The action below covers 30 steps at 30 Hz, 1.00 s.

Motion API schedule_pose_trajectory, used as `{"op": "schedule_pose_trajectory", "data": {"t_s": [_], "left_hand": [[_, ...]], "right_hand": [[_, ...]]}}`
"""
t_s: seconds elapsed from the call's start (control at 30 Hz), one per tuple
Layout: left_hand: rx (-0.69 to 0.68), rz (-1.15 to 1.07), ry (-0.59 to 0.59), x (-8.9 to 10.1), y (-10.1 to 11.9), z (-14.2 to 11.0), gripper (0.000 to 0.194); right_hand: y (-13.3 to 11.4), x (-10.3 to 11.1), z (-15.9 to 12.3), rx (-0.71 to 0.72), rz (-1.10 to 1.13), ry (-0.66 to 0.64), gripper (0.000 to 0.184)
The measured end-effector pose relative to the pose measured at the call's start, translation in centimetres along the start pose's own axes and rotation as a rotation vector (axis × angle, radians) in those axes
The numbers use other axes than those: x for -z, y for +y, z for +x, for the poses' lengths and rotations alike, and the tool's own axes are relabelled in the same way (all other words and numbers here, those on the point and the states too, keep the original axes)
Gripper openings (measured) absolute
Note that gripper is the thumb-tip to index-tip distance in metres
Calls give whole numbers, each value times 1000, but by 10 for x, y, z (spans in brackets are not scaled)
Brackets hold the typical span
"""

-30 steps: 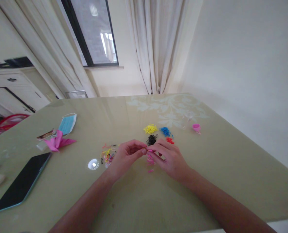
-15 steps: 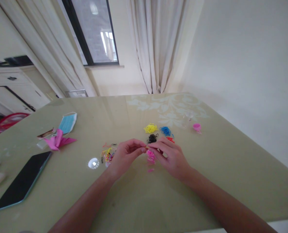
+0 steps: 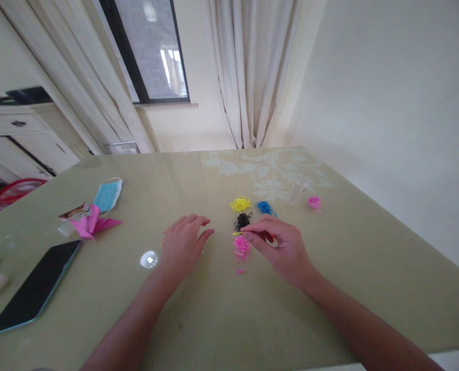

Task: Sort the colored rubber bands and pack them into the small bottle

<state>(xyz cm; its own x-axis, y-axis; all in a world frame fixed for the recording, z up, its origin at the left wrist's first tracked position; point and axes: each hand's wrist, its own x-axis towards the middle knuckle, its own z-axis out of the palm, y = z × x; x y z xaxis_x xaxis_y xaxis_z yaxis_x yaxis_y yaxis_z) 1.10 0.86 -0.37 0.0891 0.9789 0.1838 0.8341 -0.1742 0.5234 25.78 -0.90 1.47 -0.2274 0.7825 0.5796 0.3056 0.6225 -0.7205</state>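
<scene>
My right hand (image 3: 281, 245) pinches a small yellow rubber band (image 3: 237, 234) between thumb and fingertips, over the sorted piles. Just beyond it lie a black pile of bands (image 3: 242, 221), a yellow pile (image 3: 240, 204) and a blue pile (image 3: 264, 207). A pink pile (image 3: 242, 248) sits below the fingertips, with a few loose pink bands (image 3: 240, 271) nearer to me. Red bands are mostly hidden behind my right hand. My left hand (image 3: 183, 245) is open, thumb and fingers apart, above a mixed heap of bands that it almost fully covers.
A clear round dome-like piece (image 3: 149, 259) lies left of my left hand. Farther left are a pink origami crane (image 3: 94, 223), a blue face mask (image 3: 108, 196) and a phone (image 3: 36, 288). A pink cup-like piece (image 3: 314, 203) and a clear container (image 3: 299, 189) stand at right.
My hands have come apart. The left hand has moved left over the mixed heap and opened, while the right hand keeps the yellow rubber band and has shifted slightly right.
</scene>
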Motion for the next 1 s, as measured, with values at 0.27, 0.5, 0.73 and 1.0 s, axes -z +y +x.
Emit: {"op": "schedule_pose_trajectory", "data": {"t_s": [0.27,0.5,0.73,1.0], "left_hand": [[65,266,-232,4,-23,5,20],[72,209,-192,1,-27,9,20],[98,371,-148,0,-26,12,26],[44,410,-99,-3,-15,13,27]], "right_hand": [[-19,5,-5,2,115,12,10],[-21,5,-4,16,102,21,9],[-6,3,-4,-12,85,48,8],[40,10,40,-51,-255,30,13]]}}
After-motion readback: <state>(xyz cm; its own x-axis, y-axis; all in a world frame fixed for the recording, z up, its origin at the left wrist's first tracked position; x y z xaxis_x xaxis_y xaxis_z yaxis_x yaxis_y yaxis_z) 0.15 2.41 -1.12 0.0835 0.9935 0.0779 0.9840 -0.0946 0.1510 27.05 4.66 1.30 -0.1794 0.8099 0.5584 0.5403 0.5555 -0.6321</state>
